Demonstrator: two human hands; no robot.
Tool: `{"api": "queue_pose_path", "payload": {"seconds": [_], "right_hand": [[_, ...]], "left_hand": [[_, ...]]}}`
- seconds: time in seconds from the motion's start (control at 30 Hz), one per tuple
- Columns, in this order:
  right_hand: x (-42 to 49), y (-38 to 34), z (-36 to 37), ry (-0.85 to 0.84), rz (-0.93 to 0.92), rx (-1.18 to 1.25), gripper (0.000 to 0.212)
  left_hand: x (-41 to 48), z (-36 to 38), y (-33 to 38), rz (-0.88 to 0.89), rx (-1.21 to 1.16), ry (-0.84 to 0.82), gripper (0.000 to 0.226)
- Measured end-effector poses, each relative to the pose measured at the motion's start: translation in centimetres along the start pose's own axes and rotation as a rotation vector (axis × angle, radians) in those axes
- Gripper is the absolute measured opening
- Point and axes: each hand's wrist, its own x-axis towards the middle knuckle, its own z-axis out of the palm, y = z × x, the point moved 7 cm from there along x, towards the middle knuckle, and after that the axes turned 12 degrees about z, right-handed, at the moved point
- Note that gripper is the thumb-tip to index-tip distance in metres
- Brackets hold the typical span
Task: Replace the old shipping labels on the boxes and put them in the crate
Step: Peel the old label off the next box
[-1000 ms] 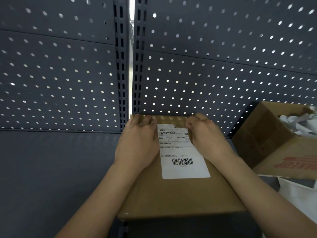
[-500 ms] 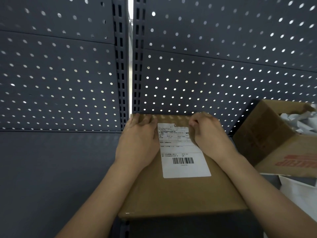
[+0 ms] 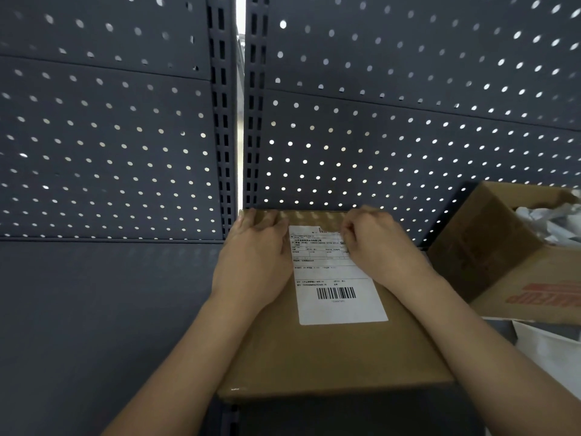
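Box (image 3: 330, 357) close in front, flat on the dark shelf (image 3: 94, 325), 1 short end near and the long way running straight off toward the back. Label (image 3: 339, 306) stuck on top, a bit right of the middle, lined up the same way: barcode end near, small print far. Likely set like this to keep the far corner easy to reach and pull back.

Left hand (image 3: 254, 262) laid flat on the box top just beside the left edge of the label, fingers straight out to the far rim. Grip wide open, holding nothing, only pressing down, probably to stop the box sliding.

Right hand (image 3: 380, 250) at the far right corner of the label, grip closed small, fingertips curled in and nipping that corner. Hard to tell whether lifted yet. Seems to be the start of peeling off the old label.

Off to the right, open carton (image 3: 503, 265) with crumpled white paper (image 3: 553, 221) inside. Behind it all, grey wall (image 3: 408, 146) full of little holes.
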Motion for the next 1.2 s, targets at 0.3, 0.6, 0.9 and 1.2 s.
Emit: {"api": "queue_pose_path", "payload": {"seconds": [0.3, 0.6, 0.9, 1.2], "right_hand": [[0.3, -0.6, 1.1, -0.075, 0.012, -0.188, 0.016], [-0.6, 1.4, -0.2, -0.049, 0.066, 0.288, 0.013], [-0.3, 1.2, 0.3, 0.005, 0.021, 0.161, 0.014], [-0.9, 1.1, 0.4, -0.064, -0.070, 0.188, 0.019]], "left_hand": [[0.0, 0.2, -0.2, 0.005, 0.017, 0.006, 0.046], [0.0, 0.3, -0.3, -0.009, 0.015, 0.010, 0.041], [0.2, -0.3, 0.3, 0.003, 0.014, 0.010, 0.057], [0.3, -0.4, 0.4, 0.002, 0.028, 0.004, 0.060]]}}
